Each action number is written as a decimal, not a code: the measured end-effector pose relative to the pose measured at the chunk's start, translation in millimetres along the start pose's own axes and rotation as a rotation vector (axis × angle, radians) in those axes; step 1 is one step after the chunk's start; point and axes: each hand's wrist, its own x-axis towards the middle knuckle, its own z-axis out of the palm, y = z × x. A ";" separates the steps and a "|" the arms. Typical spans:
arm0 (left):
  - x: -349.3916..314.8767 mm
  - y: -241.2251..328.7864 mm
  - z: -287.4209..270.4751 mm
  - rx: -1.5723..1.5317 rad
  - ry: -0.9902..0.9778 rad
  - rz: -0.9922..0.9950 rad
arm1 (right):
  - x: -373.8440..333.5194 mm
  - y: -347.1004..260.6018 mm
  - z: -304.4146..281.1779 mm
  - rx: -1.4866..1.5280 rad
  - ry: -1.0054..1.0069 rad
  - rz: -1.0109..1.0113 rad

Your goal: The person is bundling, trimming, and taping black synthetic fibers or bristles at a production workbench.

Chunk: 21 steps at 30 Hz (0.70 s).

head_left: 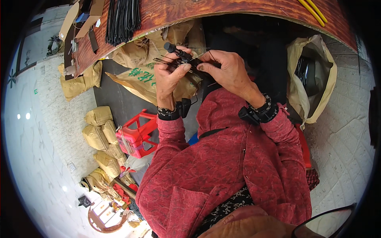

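Just in front of my body, below the curved edge of the wooden table (222, 8), both hands work close together. My left hand (171, 73) is closed around a bunch of thin black rods (163, 61) and a short black stem with a rounded knob (171, 48); how the two join is hidden by my fingers. My right hand (228, 70) meets it from the right, thumb and fingers pinched together at the rods' right end. What exactly sits in that pinch is too small to make out. A tan sack with green print (139, 78) hangs open beneath my left hand.
Many thin black rods (123, 20) lie on the table at left, near cardboard pieces (90, 16). Yellow handles (313, 12) lie at far right. An open pale sack (332, 73) holding black rods stands right. A red plastic stool (139, 133) and tan packages (95, 137) are left.
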 end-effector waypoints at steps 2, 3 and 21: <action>-1.6 -1.5 -1.2 0.012 0.010 -0.010 | 0.2 -3.5 -0.5 -0.127 0.033 -0.075; -2.0 -1.5 -1.2 0.023 0.020 -0.021 | 0.4 -5.0 -0.9 -0.171 0.051 -0.112; -0.5 -7.4 -1.2 0.077 0.013 -0.049 | 5.3 -4.6 -5.6 -0.077 -0.057 0.101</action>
